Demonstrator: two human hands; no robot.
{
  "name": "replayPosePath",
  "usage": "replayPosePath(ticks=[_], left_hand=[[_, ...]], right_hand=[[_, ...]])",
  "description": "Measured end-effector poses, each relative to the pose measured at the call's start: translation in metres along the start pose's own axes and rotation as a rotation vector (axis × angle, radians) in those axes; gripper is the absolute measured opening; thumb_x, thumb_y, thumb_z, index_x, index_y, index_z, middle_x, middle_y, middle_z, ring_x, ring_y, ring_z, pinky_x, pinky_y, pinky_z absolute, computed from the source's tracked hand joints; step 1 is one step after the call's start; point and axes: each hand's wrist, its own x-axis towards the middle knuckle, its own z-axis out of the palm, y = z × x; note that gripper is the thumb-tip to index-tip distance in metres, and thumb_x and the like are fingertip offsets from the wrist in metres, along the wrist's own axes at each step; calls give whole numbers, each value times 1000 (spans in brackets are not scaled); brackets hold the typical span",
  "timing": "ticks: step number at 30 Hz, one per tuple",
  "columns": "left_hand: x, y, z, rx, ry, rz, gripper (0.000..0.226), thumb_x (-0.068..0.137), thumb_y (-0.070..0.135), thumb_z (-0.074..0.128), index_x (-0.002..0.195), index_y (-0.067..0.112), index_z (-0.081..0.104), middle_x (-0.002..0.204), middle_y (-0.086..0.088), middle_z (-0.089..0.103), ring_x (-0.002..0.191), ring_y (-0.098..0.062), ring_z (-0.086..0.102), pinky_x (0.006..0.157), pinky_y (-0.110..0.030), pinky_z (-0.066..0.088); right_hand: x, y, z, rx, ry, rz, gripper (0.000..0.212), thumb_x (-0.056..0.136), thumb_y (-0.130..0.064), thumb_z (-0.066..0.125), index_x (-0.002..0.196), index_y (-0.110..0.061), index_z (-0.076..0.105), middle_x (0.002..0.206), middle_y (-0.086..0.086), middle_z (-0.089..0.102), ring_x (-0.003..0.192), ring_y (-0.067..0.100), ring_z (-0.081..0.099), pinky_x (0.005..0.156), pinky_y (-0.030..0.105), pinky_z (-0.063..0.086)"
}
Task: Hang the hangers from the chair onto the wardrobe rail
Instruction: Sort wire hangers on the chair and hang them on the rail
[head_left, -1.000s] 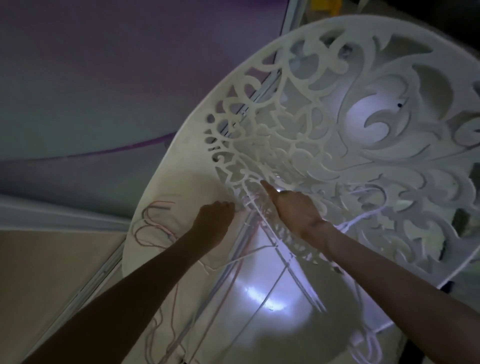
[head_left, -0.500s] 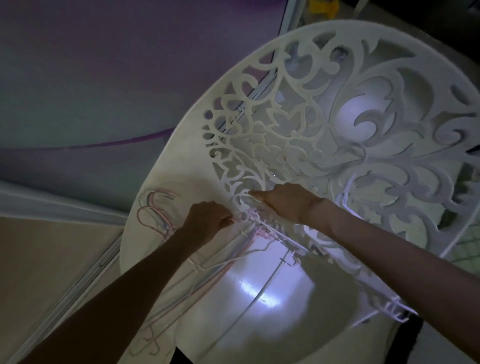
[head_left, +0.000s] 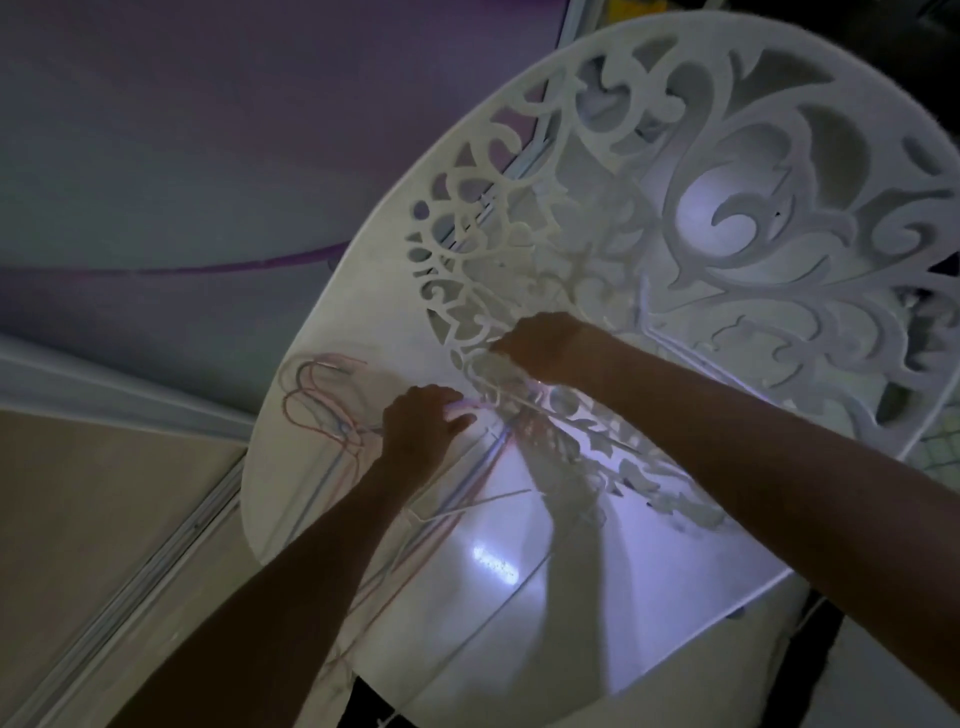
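Note:
Several thin wire hangers (head_left: 483, 499) in pink, blue and white lie in a bundle on the seat of the white chair (head_left: 649, 597). Their hooks (head_left: 319, 395) fan out at the seat's left edge. My left hand (head_left: 421, 428) is curled over the bundle just right of the hooks and grips the necks. My right hand (head_left: 545, 348) sits at the foot of the ornate cut-out backrest (head_left: 753, 182), fingers curled on a white hanger (head_left: 691, 345) that runs along my forearm. The wardrobe rail is out of view.
A purple and grey wall panel (head_left: 208, 156) fills the upper left. Below it a pale sliding-door track (head_left: 171, 545) runs diagonally beside a beige floor area (head_left: 78, 519). The room is dim, with a light glare on the chair seat.
My left hand has closed over the hanger necks. My right hand has turned knuckles-up and shifted left along the foot of the backrest. The hooks have bunched closer together.

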Motion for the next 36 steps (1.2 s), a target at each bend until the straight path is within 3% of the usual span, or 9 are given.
replayPosePath(ticks=[3,6,9,14,20,27,30,34,36], left_hand=[[-10,-17,-7,156,179,147,20,77,37,58,80,26,75,70,4,69,58,-19,67,49,-23,48],[-13,-17,-12,193,133,163,30,79,42,50,69,26,73,54,4,63,41,-16,59,41,-18,42],[-9,-16,-19,141,84,157,31,83,41,50,75,24,74,60,2,67,48,-18,63,43,-22,43],[-14,2,-7,50,114,220,15,74,34,70,70,20,73,61,-1,69,48,-21,63,44,-23,46],[-8,-5,3,33,158,211,16,58,21,83,62,19,68,55,-1,63,44,-21,57,40,-22,41],[-6,-6,-8,27,289,193,9,64,29,71,61,21,67,54,2,60,42,-18,55,41,-20,28],[-9,-1,-13,40,341,196,15,76,34,62,67,24,68,57,6,62,47,-14,58,42,-19,30],[-11,-5,-20,-73,418,260,22,84,31,53,80,19,70,68,3,68,57,-16,65,48,-23,49],[-13,-7,-25,-106,448,323,25,83,32,55,90,15,72,76,0,71,65,-19,68,56,-27,55]], right_hand=[[-20,1,6,115,-65,8,46,101,-15,30,146,-24,28,135,15,49,121,33,51,94,37,42],[-32,-5,4,158,-61,-22,50,100,-12,30,147,-26,25,133,17,50,118,34,53,91,38,44],[-33,-6,-4,132,-35,51,49,99,-11,30,146,-24,28,127,17,53,114,34,55,89,39,45],[-13,-26,-18,-123,-94,15,34,97,-10,37,124,-14,56,128,6,57,119,27,56,92,36,46],[3,-32,7,-277,-103,2,31,96,-6,43,120,-15,61,123,5,63,115,26,59,94,36,48],[-55,-3,9,-37,-24,-17,54,99,-9,30,148,-29,19,122,14,59,112,32,58,88,37,45],[-73,4,16,187,61,121,50,101,-20,32,146,-36,21,120,16,59,109,34,58,84,38,45],[-84,11,37,560,257,226,41,100,-33,38,141,-36,37,116,18,65,106,38,59,85,39,46],[-90,11,47,721,364,230,40,98,-32,42,138,-31,43,102,15,70,97,34,64,82,35,46]])
